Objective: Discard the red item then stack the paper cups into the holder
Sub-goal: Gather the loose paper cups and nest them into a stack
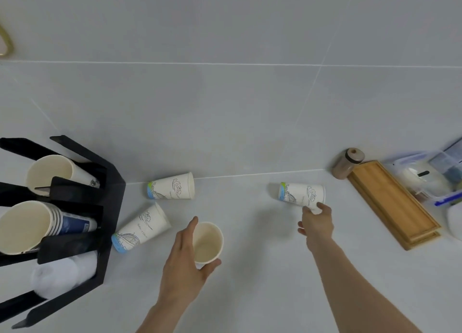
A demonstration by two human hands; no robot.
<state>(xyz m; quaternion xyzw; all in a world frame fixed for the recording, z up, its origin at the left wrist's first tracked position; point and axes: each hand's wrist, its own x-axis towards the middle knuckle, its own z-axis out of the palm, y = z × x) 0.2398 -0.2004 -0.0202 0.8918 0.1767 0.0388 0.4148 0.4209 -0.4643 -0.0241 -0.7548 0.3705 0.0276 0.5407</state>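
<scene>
My left hand grips an upright white paper cup, its open mouth facing me. My right hand reaches to a printed paper cup lying on its side, with fingertips closed on its rim. Two more printed cups lie on their sides on the counter: one by the wall, one beside the holder. The black cup holder stands at the left with a stack of cups in one slot and a single cup in another. No red item is in view.
A long wooden tray lies at the right, with a small brown jar behind it and clear plastic containers beyond. White plastic wrap fills the holder's lower slot. A grey tiled wall rises behind the counter.
</scene>
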